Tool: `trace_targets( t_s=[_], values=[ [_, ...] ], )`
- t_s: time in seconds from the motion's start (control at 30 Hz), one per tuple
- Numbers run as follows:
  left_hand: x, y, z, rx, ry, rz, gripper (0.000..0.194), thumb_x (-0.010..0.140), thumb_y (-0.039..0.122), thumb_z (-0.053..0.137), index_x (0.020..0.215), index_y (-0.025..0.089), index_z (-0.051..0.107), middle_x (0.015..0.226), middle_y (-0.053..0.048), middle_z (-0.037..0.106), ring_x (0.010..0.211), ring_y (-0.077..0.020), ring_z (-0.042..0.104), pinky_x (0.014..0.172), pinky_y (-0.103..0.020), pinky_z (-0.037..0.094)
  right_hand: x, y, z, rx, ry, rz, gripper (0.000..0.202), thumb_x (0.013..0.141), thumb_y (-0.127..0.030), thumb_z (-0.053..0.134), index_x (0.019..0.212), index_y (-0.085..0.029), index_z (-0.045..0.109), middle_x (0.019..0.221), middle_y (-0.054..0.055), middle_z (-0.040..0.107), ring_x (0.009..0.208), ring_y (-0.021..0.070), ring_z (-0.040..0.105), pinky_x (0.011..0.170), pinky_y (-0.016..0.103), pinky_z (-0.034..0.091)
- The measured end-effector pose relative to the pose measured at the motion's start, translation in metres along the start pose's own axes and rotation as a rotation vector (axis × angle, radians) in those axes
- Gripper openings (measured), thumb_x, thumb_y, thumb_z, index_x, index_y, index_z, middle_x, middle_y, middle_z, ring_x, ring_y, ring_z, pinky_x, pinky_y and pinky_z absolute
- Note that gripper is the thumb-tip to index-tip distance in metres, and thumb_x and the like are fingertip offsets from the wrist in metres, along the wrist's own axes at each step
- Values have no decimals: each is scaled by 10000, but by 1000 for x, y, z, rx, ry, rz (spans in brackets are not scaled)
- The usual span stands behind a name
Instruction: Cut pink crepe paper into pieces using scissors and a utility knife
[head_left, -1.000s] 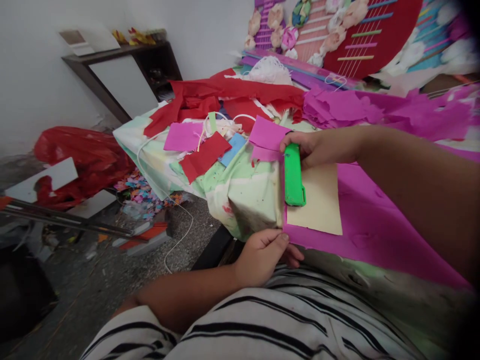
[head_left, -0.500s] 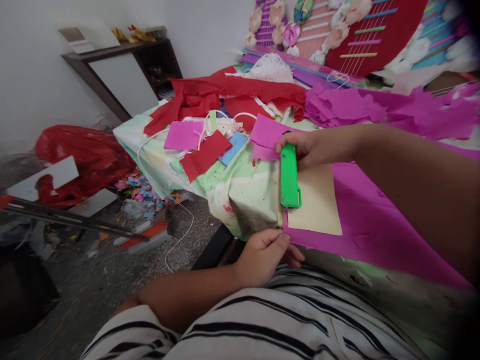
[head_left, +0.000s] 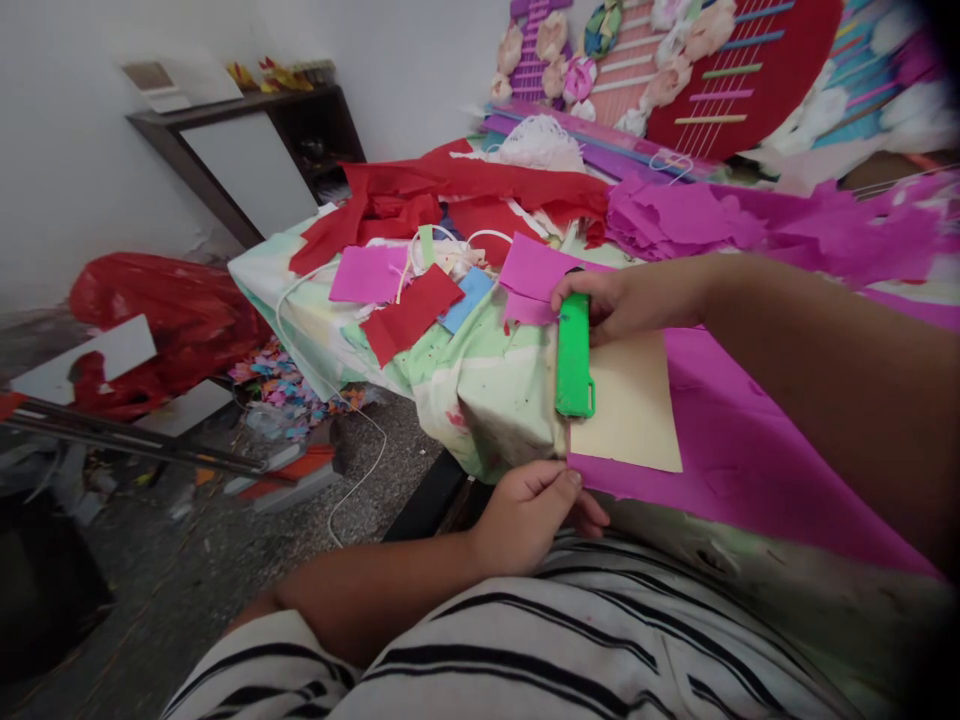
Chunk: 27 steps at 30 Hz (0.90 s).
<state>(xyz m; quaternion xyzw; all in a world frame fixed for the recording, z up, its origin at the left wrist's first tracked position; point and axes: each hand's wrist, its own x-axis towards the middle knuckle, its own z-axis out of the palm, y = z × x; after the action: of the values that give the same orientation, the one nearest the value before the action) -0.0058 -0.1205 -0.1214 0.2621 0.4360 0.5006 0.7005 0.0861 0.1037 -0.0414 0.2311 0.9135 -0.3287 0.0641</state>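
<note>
From where I stand, the right hand [head_left: 600, 300] has its fingers closed round the far end of a green plastic tool [head_left: 574, 362], which looks like a utility knife, though I can't make out a blade. The tool lies lengthwise along the left edge of a cream card [head_left: 634, 405], its looped end pointing near. The left hand [head_left: 529, 510], nearer the striped shirt [head_left: 480, 650], pinches the near left corner of a large magenta paper sheet [head_left: 735, 430] between thumb and finger. The card sits on that sheet, at its left end.

Just beyond the right hand is a pink paper piece [head_left: 536, 265]. Further left on the green-and-white tablecloth [head_left: 502, 380] I see a blue paper piece [head_left: 469, 298], a red paper square [head_left: 412, 312] and a pink square [head_left: 367, 273]. Behind them stretches torn red paper [head_left: 480, 180], with crumpled magenta paper [head_left: 682, 215] on the far right and a heap of white string [head_left: 541, 142] at the far side. Flower-trimmed panels [head_left: 622, 70] stand past that. Off to the left, a red plastic bag [head_left: 157, 310] rests on the floor [head_left: 367, 440], near colourful paper scraps [head_left: 281, 380].
</note>
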Motion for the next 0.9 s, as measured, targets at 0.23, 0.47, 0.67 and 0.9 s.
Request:
trace_targets(
  t_s=[0.23, 0.47, 0.67, 0.9],
  values=[
    [-1, 1, 0, 9, 3, 11, 395, 613, 506, 604, 567, 119, 544, 520, -12, 568, 471, -93, 521, 519, -224, 423, 3, 6, 0, 50, 42, 11, 378, 602, -106, 627, 932, -225, 486, 711, -46, 515, 620, 91, 492, 507, 175, 377],
    [0, -3, -4, 142, 9, 63, 350, 698, 475, 515, 622, 133, 514, 527, 5, 518, 447, -75, 464, 477, -209, 391, 5, 2, 3, 174, 49, 39, 400, 582, -40, 615, 926, -199, 486, 638, -68, 493, 569, 62, 470, 491, 159, 340],
    [-6, 9, -21, 875, 137, 843, 164, 746, 268, 460, 824, 147, 538, 635, -13, 506, 546, -101, 454, 505, -215, 387, 3, -5, 4, 114, 37, 39, 400, 595, -22, 580, 943, -183, 465, 653, -60, 499, 585, 69, 460, 505, 170, 328],
    [2, 21, -14, 1561, 104, 1287, 320, 736, 278, 475, 944, 54, 570, 725, -101, 579, 665, -193, 497, 604, -327, 442, -3, -12, 6, -28, 94, -8, 313, 592, -61, 583, 858, -190, 483, 662, -49, 482, 573, 71, 438, 493, 177, 312]
  ],
)
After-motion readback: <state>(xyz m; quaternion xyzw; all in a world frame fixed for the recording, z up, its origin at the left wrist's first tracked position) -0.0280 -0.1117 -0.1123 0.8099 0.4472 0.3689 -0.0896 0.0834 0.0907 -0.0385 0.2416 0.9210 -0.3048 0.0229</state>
